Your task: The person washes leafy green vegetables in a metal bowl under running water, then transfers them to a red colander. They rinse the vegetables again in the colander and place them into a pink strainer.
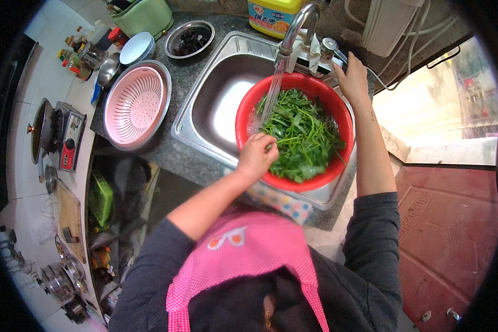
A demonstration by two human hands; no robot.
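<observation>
Water streams from a curved metal faucet point(280, 58) into a red plastic basin point(244, 108). The basin rests over the right part of a stainless steel sink point(209, 89) and is heaped with wet leafy greens point(303, 133). At the basin's near left rim, my left hand point(258, 153) pinches a green stem between thumb and fingers. My right hand point(352, 79) is behind the basin on the right, its thumb and fingers around the end of the faucet lever point(340, 54). The fingers partly hide the lever's tip.
Left of the sink, a pink colander point(139, 99) sits in a metal bowl. Behind it are a light blue bowl point(137, 47) and a metal dish point(209, 33) holding dark pieces. A yellow jug point(274, 18) stands behind the sink. A portable stove point(70, 137) is far left.
</observation>
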